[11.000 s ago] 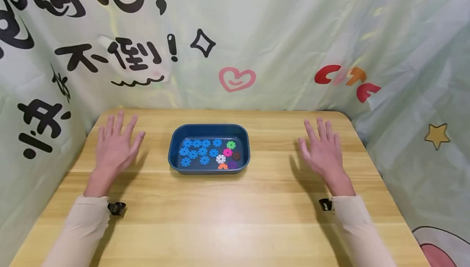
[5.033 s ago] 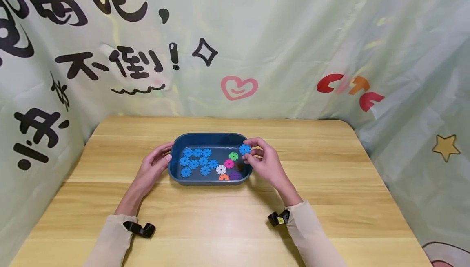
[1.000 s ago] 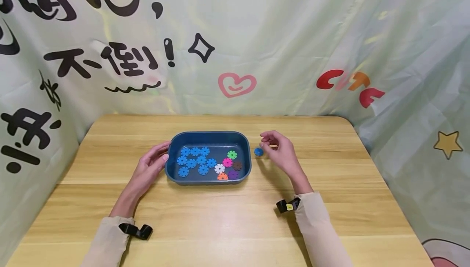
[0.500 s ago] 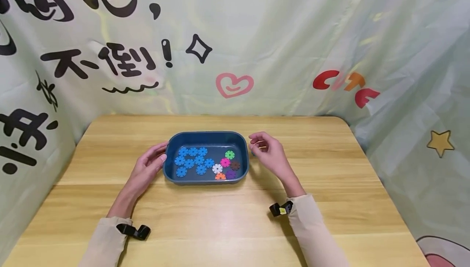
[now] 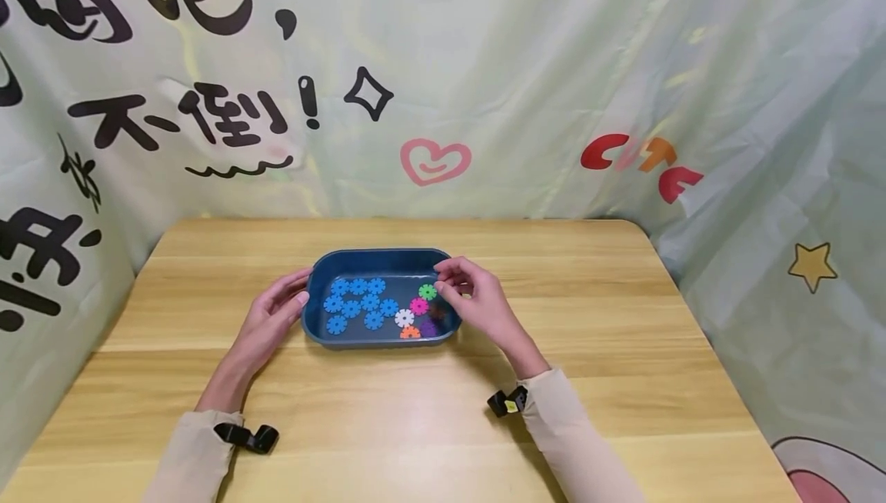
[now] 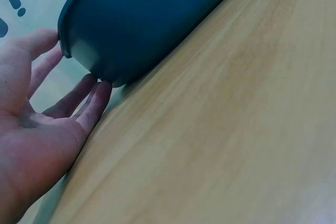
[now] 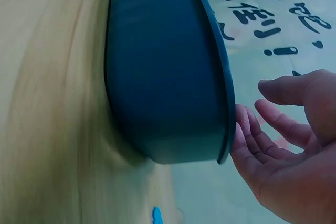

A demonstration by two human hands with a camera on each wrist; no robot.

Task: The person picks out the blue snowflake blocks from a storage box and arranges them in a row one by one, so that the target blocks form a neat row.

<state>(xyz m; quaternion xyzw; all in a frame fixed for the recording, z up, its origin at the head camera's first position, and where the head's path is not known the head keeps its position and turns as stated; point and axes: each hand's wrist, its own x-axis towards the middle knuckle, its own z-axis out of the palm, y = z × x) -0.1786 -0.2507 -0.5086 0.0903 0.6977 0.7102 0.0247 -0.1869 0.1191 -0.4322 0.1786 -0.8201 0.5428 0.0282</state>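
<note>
In the head view, a dark blue tray (image 5: pixel 377 340) holds several blue notched plastic discs (image 5: pixel 351 308) on its left. A green disc (image 5: pixel 427 292), a pink one (image 5: pixel 418 306), a white one (image 5: pixel 404 318), an orange one (image 5: pixel 410 331) and a purple one (image 5: pixel 429 328) lie on its right, with a brown disc there partly shadowed. My left hand (image 5: pixel 268 317) rests its fingertips against the tray's left end. Over the right end reaches my right hand (image 5: pixel 481 307), nothing between its spread thumb and fingers in the right wrist view. A blue disc (image 7: pixel 157 215) lies on the table there.
The tray stands on a wooden table (image 5: pixel 415 426). A printed cloth (image 5: pixel 519 88) hangs behind the table and along both sides. Black wrist cameras are strapped at my left sleeve (image 5: pixel 190 449) and right sleeve (image 5: pixel 574 434).
My right hand carried a blue disc out of the tray to the table on its right, let go, then moved back left over the tray's right end. My left hand stays at the left end.
</note>
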